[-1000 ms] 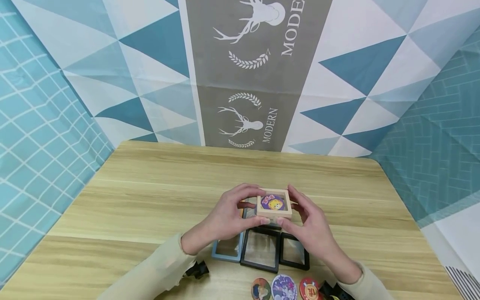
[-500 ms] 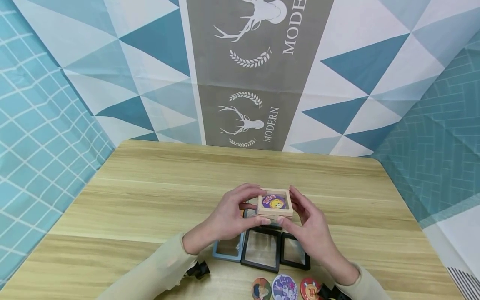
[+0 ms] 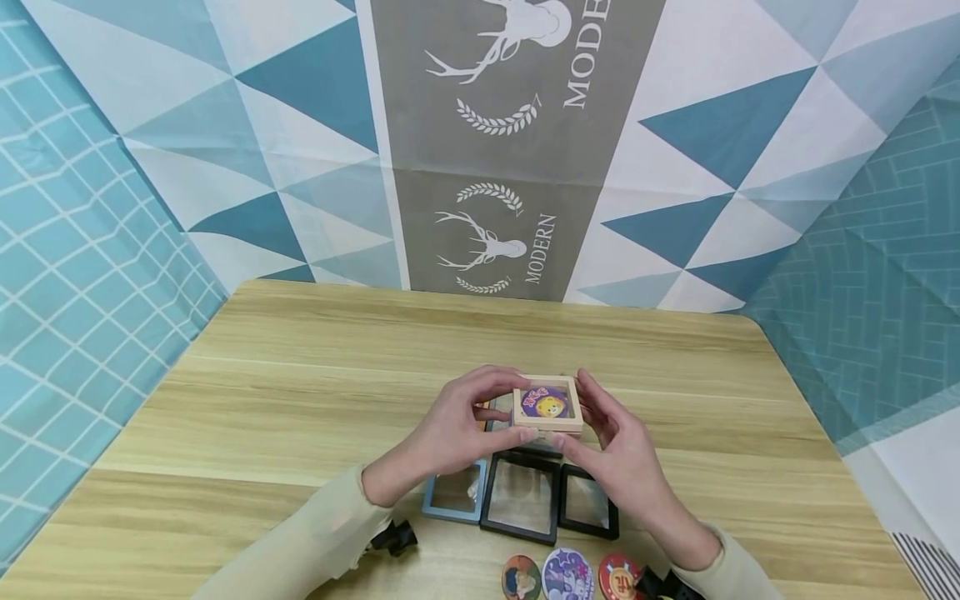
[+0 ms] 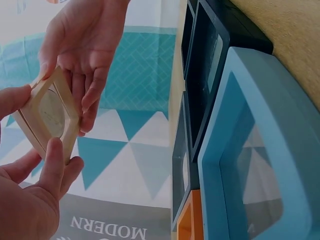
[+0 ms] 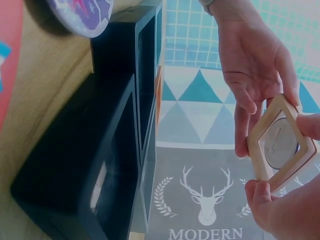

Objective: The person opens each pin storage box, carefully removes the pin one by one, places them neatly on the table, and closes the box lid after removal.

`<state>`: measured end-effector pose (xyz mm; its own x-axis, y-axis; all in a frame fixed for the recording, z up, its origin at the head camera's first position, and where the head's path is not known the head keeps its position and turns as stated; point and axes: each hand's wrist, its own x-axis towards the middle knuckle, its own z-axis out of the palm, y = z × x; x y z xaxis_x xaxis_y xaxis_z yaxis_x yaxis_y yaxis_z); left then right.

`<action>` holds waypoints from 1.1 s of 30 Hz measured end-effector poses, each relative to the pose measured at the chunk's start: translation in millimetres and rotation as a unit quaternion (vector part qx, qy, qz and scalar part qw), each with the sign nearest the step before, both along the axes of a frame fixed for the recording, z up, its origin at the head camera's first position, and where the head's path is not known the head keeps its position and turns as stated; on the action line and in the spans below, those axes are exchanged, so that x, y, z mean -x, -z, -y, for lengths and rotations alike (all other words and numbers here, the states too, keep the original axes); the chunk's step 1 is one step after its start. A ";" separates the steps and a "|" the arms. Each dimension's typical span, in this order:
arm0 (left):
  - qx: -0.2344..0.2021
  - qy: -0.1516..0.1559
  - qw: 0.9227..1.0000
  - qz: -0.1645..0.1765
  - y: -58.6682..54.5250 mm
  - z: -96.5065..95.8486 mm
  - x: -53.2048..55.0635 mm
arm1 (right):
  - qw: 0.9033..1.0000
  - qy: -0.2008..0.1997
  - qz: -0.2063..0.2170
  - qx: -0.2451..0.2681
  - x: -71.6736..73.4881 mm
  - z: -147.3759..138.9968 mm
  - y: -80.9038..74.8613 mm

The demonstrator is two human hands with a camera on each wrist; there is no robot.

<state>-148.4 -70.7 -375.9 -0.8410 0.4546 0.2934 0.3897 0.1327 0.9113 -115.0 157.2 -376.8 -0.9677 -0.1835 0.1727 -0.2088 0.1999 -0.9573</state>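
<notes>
Wooden frame (image 3: 546,425) up off the table (image 3: 300,400), dead between left hand (image 3: 461,425) and right hand (image 3: 621,446), neither nearer! Each pinches its own side, thumb near, fingers far, spread just the frame's depth. Roughly square, so no clear long axis.

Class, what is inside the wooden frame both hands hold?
Inside the wooden frame sits a round purple badge with a yellow cartoon face; a wrist view shows its silvery back. The left hand and right hand hide parts of the frame's edges.
</notes>
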 end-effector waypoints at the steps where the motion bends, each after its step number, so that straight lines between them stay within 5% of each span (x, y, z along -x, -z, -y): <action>1: -0.003 0.000 1.000 0.004 -0.1 0.3 0.1 | 1.000 -0.001 0.002 0.001 0.1 0.2 0.1; 12: -0.009 -0.015 0.999 0.048 -0.5 2.8 1.5 | 1.000 -0.022 0.010 0.001 1.4 1.7 3.6; 24: -0.004 -0.055 0.984 0.169 -0.8 9.4 12.1 | 0.995 -0.035 0.016 -0.090 3.2 2.6 8.6; 33: -0.030 -0.049 0.973 0.223 0.0 7.9 15.3 | 0.973 -0.040 -0.106 -0.201 8.2 -4.2 10.2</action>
<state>-163.7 -78.6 -375.9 -0.9294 0.3584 -0.0880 -0.0592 0.0906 0.9941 -123.2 161.4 -387.0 -0.8977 -0.3515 0.2657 -0.4239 0.5243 -0.7386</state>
